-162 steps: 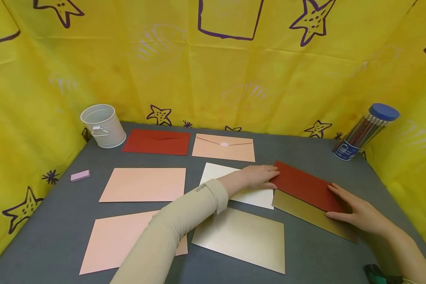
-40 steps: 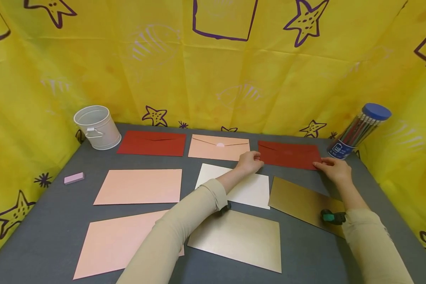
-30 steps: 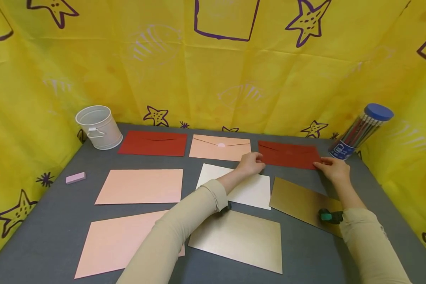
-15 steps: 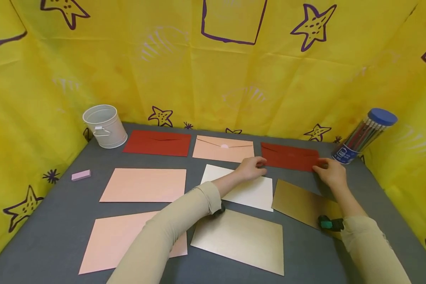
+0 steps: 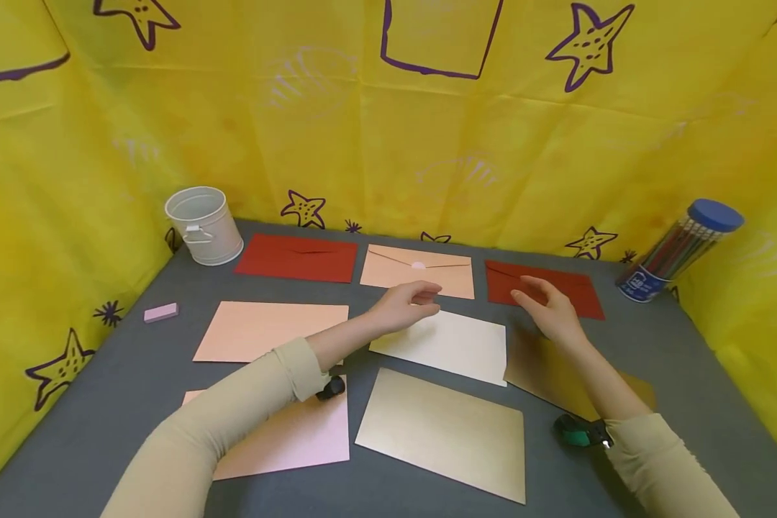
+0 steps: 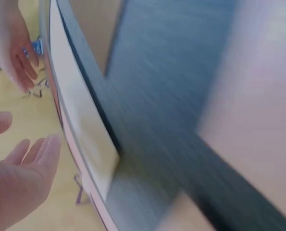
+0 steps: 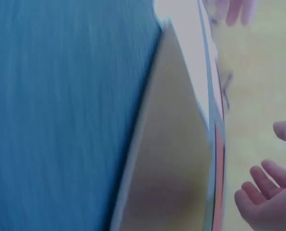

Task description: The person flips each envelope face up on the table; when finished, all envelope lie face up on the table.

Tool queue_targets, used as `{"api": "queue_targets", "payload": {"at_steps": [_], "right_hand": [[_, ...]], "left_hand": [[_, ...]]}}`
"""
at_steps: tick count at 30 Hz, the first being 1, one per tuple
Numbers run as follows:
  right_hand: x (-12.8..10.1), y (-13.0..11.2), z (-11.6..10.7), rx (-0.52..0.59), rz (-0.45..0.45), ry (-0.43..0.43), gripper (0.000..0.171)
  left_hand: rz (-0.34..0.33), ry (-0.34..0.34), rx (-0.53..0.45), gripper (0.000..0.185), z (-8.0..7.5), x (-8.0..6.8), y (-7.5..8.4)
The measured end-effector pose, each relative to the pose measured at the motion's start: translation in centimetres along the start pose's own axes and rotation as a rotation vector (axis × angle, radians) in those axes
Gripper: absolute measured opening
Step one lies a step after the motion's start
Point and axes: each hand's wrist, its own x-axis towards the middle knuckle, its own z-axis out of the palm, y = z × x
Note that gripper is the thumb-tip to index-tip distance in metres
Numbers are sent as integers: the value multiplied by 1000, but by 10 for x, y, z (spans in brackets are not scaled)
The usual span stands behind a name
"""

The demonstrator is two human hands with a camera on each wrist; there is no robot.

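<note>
My left hand is raised over the white envelope, fingers loosely bent with nothing between them. My right hand, also holding nothing, overlaps the front of the right red envelope and the far edge of the dark gold envelope. That red envelope lies flap side up in the back row, beside a peach envelope with a round pale seal and another red envelope. Both wrist views are blurred; the left hand and right hand show relaxed, parted fingers there.
A peach envelope, a pink envelope partly under the left sleeve, and a light gold envelope lie nearer. A white bucket and an eraser stand left; a tilted pencil tub stands back right. Yellow cloth surrounds the table.
The right red envelope went from overlapping the dark gold one to the back row, now flap side up. Both hands have since let go of it and drawn back, the left hand moving leftward.
</note>
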Motion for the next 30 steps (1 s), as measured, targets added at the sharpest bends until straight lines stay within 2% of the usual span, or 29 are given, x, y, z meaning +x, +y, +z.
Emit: {"api": "queue_targets", "payload": {"at_steps": [8, 12, 15, 17, 19, 22, 26, 30], "right_hand": [[-4, -42, 51, 187, -79, -204, 63], [-10, -63, 80, 254, -116, -297, 63], [-16, -79, 99, 272, -150, -366, 61], [-21, -88, 110, 279, -170, -407, 59], [-24, -95, 119, 279, -209, -448, 58], [-26, -103, 133, 260, -259, -485, 57], [-26, -112, 152, 179, -337, -508, 58], [-26, -121, 166, 38, -470, -513, 61]], "left_hand": [[-64, 15, -41, 58, -45, -55, -15], [-32, 5, -34, 66, -67, -89, -28], [-23, -15, 51, 72, -89, -119, -37], [-41, -18, 152, 76, -105, -139, -43], [-72, -13, 259, 80, -121, -158, -49], [-102, 1, 354, 84, -142, -181, -61], [-137, 10, 394, 87, -163, -203, -72], [-160, 14, 416, 88, -177, -215, -81]]}}
